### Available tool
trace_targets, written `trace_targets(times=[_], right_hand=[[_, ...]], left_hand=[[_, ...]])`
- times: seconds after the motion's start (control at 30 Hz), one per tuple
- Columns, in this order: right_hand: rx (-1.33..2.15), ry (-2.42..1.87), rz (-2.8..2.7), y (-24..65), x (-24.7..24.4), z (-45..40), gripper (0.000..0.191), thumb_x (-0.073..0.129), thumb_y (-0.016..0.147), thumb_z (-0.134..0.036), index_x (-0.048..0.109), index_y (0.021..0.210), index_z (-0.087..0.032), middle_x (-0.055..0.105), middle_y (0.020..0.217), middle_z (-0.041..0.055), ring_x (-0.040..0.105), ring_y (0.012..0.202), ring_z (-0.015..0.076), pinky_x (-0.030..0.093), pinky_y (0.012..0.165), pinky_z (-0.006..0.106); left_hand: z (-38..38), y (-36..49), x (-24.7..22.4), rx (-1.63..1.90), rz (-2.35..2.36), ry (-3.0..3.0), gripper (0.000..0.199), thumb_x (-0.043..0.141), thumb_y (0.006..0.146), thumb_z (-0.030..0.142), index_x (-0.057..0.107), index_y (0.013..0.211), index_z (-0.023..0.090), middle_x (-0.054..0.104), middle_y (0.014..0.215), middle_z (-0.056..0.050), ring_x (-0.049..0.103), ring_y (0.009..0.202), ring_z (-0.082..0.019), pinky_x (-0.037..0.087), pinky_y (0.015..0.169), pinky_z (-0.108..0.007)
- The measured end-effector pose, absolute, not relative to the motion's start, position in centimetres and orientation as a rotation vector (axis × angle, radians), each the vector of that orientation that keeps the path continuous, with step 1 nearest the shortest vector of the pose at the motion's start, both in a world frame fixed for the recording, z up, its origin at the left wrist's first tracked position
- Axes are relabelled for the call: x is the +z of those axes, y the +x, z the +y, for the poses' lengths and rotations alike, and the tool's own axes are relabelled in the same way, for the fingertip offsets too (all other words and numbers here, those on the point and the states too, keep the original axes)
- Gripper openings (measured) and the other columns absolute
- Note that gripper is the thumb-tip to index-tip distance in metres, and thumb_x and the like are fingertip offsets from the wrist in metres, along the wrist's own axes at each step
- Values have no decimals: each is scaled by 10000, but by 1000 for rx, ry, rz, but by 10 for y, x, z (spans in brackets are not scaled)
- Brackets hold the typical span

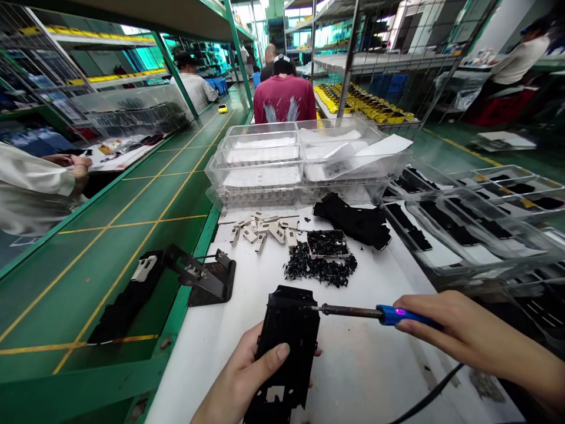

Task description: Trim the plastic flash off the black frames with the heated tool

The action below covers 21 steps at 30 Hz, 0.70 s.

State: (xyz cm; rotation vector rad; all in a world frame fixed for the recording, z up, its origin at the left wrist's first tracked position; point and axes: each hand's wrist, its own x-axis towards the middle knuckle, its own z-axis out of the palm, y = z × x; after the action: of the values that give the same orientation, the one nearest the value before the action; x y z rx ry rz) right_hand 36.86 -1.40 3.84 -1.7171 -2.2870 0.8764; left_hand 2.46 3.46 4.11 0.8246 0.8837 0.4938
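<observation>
My left hand [247, 371] is closed around a flat black plastic panel [291, 347], thumb on its face, holding it above the white table. A rectangular cut-out shows near the panel's lower end. In my right hand [445, 324] is a blue-handled soldering iron [353, 312], with a purple light glowing on the grip. Its tip reaches the panel's upper right edge; whether it touches cannot be made out. Beyond the panel lie a heap of small black pieces [320, 268] and a small box [328, 243] filled with the same pieces.
Beige plastic parts [265, 229] lie scattered at the table's back left. A metal iron stand [207, 274] sits at the left edge. Black panels [353, 221] are at the back. Clear trays [260, 171] stand behind; more trays [468, 224] are at right. A co-worker [39, 182] sits left.
</observation>
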Motion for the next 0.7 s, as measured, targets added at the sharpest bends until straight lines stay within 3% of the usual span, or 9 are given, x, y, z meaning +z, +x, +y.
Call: trace_targets(times=[0.33, 0.57, 0.7], right_hand=[[841, -1700, -2304, 367, 44, -12, 356, 411, 1017, -471, 629, 887, -221, 600, 720, 7, 551, 616, 155, 325, 583, 281], [796, -1654, -2278, 372, 40, -12, 265, 481, 994, -443, 651, 953, -245, 626, 762, 2, 572, 633, 153, 356, 588, 266], [663, -1718, -1949, 370, 22, -3, 300, 487, 968, -481, 644, 1014, -229, 620, 728, -2, 560, 607, 153, 397, 593, 251]], left_hand=[[36, 25, 43, 479, 867, 773, 368, 724, 818, 379, 606, 1057, 124, 761, 1015, -174, 727, 810, -276, 587, 704, -384], [37, 23, 33, 456, 831, 713, 401, 720, 811, 385, 576, 1083, 127, 757, 1015, -201, 743, 764, -299, 581, 669, -389], [38, 30, 25, 524, 964, 626, 415, 669, 841, 393, 567, 1138, 122, 743, 1061, -210, 734, 734, -288, 566, 630, -375]])
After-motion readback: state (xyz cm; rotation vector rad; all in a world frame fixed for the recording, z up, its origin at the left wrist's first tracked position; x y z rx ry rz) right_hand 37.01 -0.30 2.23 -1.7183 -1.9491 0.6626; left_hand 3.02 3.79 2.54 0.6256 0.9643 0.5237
